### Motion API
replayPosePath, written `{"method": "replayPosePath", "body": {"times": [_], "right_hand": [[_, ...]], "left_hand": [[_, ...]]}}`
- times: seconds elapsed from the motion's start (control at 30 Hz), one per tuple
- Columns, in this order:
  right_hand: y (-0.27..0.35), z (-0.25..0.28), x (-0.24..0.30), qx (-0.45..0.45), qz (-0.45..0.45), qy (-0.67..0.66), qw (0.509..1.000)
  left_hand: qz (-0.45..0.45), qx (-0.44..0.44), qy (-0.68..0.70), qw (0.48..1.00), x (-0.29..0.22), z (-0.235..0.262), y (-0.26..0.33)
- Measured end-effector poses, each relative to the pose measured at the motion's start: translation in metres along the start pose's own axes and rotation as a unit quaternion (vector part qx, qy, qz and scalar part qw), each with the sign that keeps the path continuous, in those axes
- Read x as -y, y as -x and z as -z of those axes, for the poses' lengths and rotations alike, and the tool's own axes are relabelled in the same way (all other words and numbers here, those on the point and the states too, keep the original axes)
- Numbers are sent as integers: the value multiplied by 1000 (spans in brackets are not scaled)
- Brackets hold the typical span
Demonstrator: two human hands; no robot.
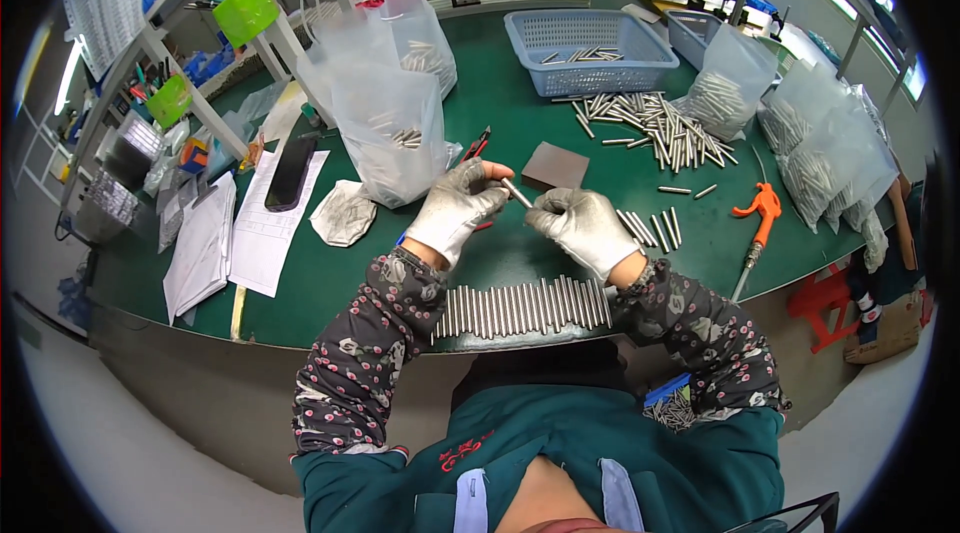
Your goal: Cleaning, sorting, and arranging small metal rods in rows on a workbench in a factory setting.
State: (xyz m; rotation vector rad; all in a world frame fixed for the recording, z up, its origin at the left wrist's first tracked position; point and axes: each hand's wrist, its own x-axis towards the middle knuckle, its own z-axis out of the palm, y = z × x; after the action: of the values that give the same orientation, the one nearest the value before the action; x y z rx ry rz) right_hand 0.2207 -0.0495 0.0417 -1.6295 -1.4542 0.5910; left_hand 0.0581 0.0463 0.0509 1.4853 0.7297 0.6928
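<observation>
A short metal pin (517, 195) is held tilted in the air between my two gloved hands. The fingers of my left hand (458, 210) are closed on its upper end, while my right hand (584, 229) pinches at its lower end. Just below them, a long row of metal pins (520, 309) lies side by side along the table's front edge. A few loose pins (650, 230) rest beside my right hand. Behind the hands sits a flat brown block (556, 166). A red-handled tool (478, 145) lies partly hidden behind my left hand.
A heap of pins (665, 128) spreads before a blue basket (590, 48). Plastic bags of pins stand at left (385, 123) and right (835, 148). An orange air gun (763, 213) lies at right; papers (265, 233), a phone (290, 174) and a crumpled cloth (343, 214) at left.
</observation>
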Motion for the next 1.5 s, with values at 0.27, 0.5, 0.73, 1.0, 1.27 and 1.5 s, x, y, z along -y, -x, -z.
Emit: {"method": "replayPosePath", "body": {"times": [0.27,0.5,0.73,1.0,1.27,1.5], "right_hand": [[12,-10,-10,6,-32,-85,996],[16,-9,-13,27,-58,-165,984],[17,-9,-12,46,-70,-161,983],[13,-13,-25,69,-45,-137,987],[11,-20,-36,85,-42,-196,976],[20,-15,-13,-13,36,-44,998]], "left_hand": [[-18,17,50,998,8,-18,10],[-29,17,14,999,7,-24,11],[-20,20,16,999,9,-24,14],[-17,16,18,1000,11,-26,12],[-35,29,27,999,12,-29,14],[-112,9,-96,989,21,-27,8]]}}
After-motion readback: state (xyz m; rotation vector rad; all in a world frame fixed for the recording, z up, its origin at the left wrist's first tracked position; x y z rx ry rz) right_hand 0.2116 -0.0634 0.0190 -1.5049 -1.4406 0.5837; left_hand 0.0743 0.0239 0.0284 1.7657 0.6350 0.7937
